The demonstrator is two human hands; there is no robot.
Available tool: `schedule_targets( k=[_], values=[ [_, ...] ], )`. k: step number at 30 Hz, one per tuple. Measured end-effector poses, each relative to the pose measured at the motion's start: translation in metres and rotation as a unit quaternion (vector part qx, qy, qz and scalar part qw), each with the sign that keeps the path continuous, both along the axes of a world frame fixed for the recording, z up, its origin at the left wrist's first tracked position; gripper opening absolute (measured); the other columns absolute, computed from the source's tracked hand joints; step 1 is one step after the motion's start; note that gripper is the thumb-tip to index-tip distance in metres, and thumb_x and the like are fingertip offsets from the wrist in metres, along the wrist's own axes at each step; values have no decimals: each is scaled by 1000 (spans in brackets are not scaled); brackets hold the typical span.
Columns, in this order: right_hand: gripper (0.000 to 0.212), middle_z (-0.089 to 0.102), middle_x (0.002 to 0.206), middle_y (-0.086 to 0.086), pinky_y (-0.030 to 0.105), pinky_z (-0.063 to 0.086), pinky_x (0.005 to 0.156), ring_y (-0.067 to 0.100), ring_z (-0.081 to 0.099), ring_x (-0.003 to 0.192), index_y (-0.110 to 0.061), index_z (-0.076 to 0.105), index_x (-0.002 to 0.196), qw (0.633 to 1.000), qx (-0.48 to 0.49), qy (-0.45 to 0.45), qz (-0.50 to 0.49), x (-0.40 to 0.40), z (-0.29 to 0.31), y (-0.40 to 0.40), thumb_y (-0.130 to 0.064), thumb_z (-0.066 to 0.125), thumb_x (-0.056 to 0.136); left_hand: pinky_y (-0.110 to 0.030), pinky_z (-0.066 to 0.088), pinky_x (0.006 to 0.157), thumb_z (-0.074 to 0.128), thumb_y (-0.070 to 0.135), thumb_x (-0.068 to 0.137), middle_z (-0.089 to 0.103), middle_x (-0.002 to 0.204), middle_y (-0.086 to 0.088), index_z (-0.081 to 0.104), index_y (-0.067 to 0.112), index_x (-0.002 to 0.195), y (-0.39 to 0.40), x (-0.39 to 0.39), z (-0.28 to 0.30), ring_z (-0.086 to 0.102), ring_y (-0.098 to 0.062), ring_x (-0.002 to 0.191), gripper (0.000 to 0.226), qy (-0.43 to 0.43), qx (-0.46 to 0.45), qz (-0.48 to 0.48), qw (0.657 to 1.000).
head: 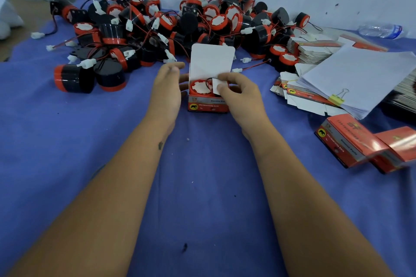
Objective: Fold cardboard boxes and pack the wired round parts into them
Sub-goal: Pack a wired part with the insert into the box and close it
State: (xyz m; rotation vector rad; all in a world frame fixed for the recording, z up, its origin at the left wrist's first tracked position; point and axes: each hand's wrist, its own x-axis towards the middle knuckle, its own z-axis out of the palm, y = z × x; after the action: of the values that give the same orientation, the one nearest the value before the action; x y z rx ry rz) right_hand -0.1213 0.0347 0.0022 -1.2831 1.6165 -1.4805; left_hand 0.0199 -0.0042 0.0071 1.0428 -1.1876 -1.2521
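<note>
Blue cloth [202,186] was spread under the box [208,101], which was steadied by the flat left hand [167,87] while its side flap [218,86] was pinched by the right hand [238,94] over the round part [200,87] inside, whose wire [208,81] might be trapped as the flap closed.

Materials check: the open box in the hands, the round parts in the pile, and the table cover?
Open red printed box: thin glossy cardboard with a matte white inside, seen on its raised lid flap. Black-and-red round parts: most likely moulded plastic with a smooth, slightly shiny shell; their white connectors look like plastic too. Blue table cover: seemingly matte woven or felt-like cloth, with soft wrinkles and no glare.
</note>
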Motion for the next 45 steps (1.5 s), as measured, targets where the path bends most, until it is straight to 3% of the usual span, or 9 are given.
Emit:
schedule_targets(
  k=[8,14,18,22,27,30,34,41,45],
  values=[
    [22,64,99,-5,12,50,66,3,61,84,-22,65,109,1000,1,-11,20,1,2,2,-11,59,91,-15,54,68,57,10,98,65,100,12,57,29,121,-2,3,-7,66,1,85,30,-100,-65,-37,992],
    [41,62,103,-2,16,52,67,9,60,88,-29,43,114,998,-28,-52,23,2,2,4,-5,64,88,-25,55,71,64,6,92,68,91,8,60,34,83,1,4,-8,66,-4,85,29,-123,-122,10,985],
    [28,67,91,-5,17,52,63,10,63,83,-32,67,95,999,-11,-10,41,-2,4,4,-5,58,91,-16,54,65,63,4,90,70,80,18,70,31,73,-2,14,-6,68,1,78,33,-127,-103,-16,986],
    [39,72,93,-3,20,55,68,10,67,83,-13,76,94,995,14,-87,47,-8,5,4,3,40,93,-38,56,91,47,2,92,72,84,16,76,28,67,-6,22,-4,66,-18,104,47,-122,-45,-48,990],
    [36,72,107,-4,31,50,97,15,64,105,-22,76,97,992,40,-62,107,-19,7,7,-8,43,91,-23,51,84,55,11,94,68,102,20,73,29,83,0,27,-3,60,1,101,28,-196,-111,-71,972],
    [30,68,119,-3,27,49,98,12,63,110,-25,72,113,984,59,-29,169,-25,6,9,-15,59,88,-9,46,75,59,12,96,59,122,13,70,25,91,-1,29,-3,54,-4,112,18,-239,-158,-78,955],
    [46,61,129,-6,28,49,99,7,59,115,-25,65,125,978,57,22,200,-28,5,10,-15,76,82,5,37,70,60,10,96,63,121,11,69,22,94,-1,31,-1,56,-1,108,16,-265,-198,-87,940],
    [50,59,128,-4,27,51,96,7,59,114,-25,65,124,983,31,69,165,-23,0,9,-16,81,77,-16,37,96,78,33,81,58,121,19,64,42,105,-3,36,-4,52,1,115,29,-302,-206,-151,919],
    [45,61,124,-6,21,50,95,4,59,110,-23,66,124,984,13,90,150,-21,0,10,-19,78,81,-12,37,94,80,27,79,58,120,22,64,41,111,-6,38,-4,51,8,113,38,-302,-206,-159,917]
  ],
)
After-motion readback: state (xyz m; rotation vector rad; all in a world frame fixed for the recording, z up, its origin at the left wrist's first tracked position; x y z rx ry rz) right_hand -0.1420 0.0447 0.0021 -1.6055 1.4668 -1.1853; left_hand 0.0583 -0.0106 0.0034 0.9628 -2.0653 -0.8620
